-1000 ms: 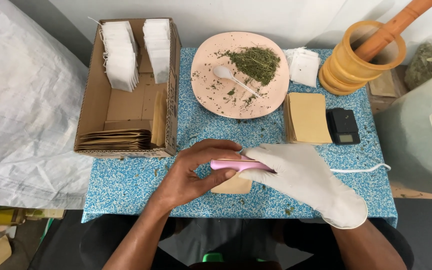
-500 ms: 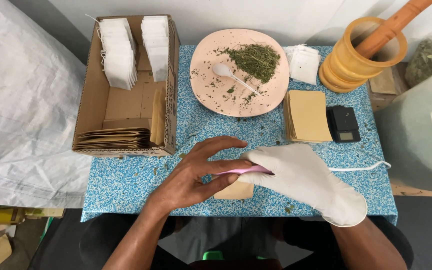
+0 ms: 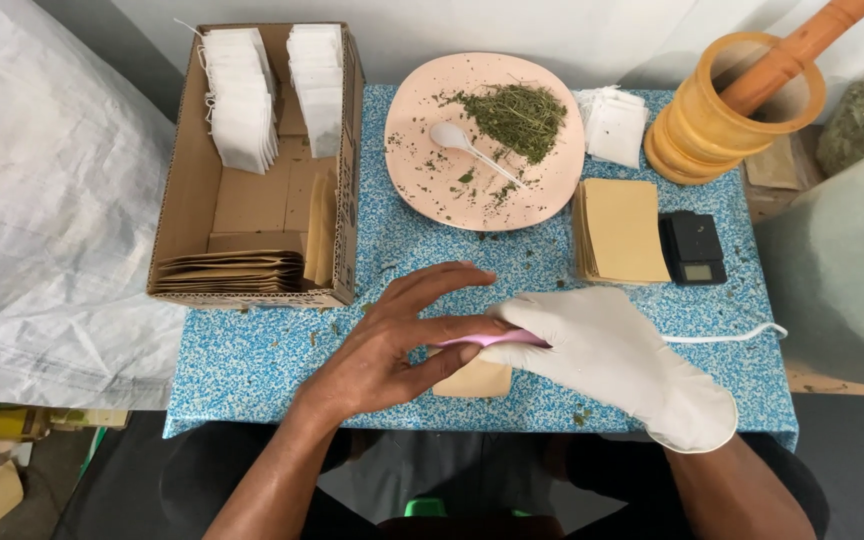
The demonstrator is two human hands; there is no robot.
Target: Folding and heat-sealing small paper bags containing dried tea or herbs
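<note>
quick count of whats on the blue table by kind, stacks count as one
cardboard box: 1
pink plate of dried herbs: 1
white spoon: 1
wooden mortar with pestle: 1
small black scale: 1
tan envelope stack: 1
white tea bag pile: 1
pink tool in the hands: 1
total: 8

Up top, a pink plate [image 3: 422,190] carries dried green herbs [image 3: 517,115] and a white spoon [image 3: 457,140]. Left, a cardboard box [image 3: 177,215] holds white tea bags [image 3: 242,95] and brown envelopes [image 3: 227,272]. Right, a tan envelope stack [image 3: 620,230], black pocket scale [image 3: 694,248], wooden mortar [image 3: 717,125] and pestle [image 3: 792,50].
</note>
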